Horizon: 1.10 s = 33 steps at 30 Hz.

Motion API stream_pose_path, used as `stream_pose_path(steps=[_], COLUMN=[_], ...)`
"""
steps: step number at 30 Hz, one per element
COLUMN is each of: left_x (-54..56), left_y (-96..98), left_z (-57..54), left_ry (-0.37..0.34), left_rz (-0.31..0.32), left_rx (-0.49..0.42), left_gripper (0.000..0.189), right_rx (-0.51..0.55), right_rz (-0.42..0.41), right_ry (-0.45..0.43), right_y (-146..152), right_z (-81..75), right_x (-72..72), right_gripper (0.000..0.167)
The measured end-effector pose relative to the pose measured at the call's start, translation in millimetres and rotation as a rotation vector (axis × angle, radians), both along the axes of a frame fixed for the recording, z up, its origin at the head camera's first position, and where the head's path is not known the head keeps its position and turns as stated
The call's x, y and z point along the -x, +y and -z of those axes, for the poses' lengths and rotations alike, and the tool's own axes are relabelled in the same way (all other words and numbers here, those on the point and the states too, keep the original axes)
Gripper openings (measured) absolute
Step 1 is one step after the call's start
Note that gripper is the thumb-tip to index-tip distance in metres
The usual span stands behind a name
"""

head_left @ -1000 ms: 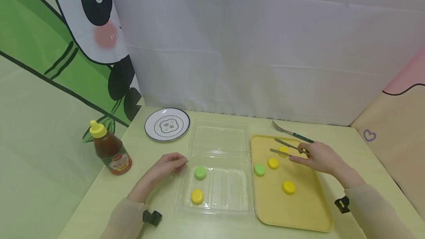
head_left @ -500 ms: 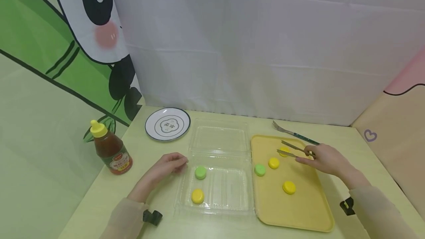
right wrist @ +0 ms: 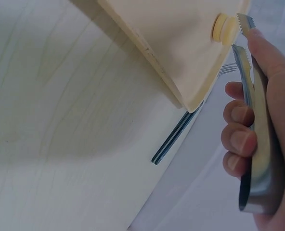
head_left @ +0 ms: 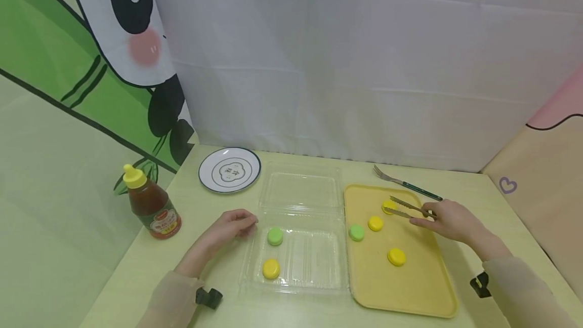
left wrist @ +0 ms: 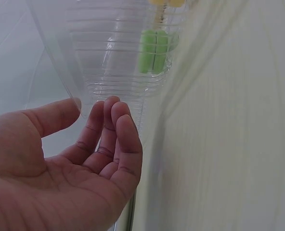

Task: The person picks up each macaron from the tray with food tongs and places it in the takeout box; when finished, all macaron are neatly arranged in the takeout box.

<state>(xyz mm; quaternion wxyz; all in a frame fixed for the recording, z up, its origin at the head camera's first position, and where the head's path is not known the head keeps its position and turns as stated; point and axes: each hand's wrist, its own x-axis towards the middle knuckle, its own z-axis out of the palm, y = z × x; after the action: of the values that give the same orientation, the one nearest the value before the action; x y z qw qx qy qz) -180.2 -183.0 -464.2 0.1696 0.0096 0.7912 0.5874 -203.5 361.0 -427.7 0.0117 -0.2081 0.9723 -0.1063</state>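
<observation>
My right hand [head_left: 448, 219] grips metal tongs [right wrist: 260, 139] with serrated tips. Their arms are spread above the yellow tray [head_left: 419, 287], one on each side of the farthest yellow macaron [head_left: 388, 207]; contact with it cannot be told. Two more yellow macarons, one nearer the middle [head_left: 375, 223] and one lower [head_left: 397, 256], lie on the tray with a green macaron [head_left: 357, 233]. My left hand [left wrist: 80, 154] is at the left edge of the clear plastic container [head_left: 314, 262], fingers loosely bent and thumb apart. Inside are a green macaron [head_left: 275, 236] and a yellow macaron [head_left: 271, 269].
The container's lid [head_left: 300, 186] is folded back behind it. A white plate [head_left: 214, 178] with a dark rim stands at the back left, and a sauce bottle [head_left: 155, 206] with a yellow cap at the left edge. Behind the tray lies a fork [head_left: 416, 189] with a dark green handle.
My right hand has moved a little to the right with the tongs, so their tips now flank the farthest yellow macaron. My left hand and the macarons have stayed put.
</observation>
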Motion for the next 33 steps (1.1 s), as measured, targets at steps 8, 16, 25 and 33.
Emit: stream_pose_path(steps=[8,16,25,33], left_x=[0.4,-0.6,-0.6,-1.1], left_y=[0.5,0.5,0.9,1.1], left_z=[-1.4,-2.2,-2.3,-3.6], left_ry=[-0.009,-0.005,-0.009,-0.014], left_rz=[-0.006,0.011,0.008,0.0], left_rx=[-0.002,-0.018,-0.011,-0.005], left_gripper=[0.027,0.031,0.031,0.03], right_rx=[-0.002,-0.001,0.003,0.006], right_rz=[-0.017,-0.004,0.001,0.003], right_ry=[0.008,0.002,-0.016,-0.021], right_y=[4.7,5.6,3.4,2.8], right_z=[5.4,8.3,9.1,8.0], right_x=[1.4,0.4,-0.1,-1.3], right_gripper=[0.032,0.029,0.032,0.031])
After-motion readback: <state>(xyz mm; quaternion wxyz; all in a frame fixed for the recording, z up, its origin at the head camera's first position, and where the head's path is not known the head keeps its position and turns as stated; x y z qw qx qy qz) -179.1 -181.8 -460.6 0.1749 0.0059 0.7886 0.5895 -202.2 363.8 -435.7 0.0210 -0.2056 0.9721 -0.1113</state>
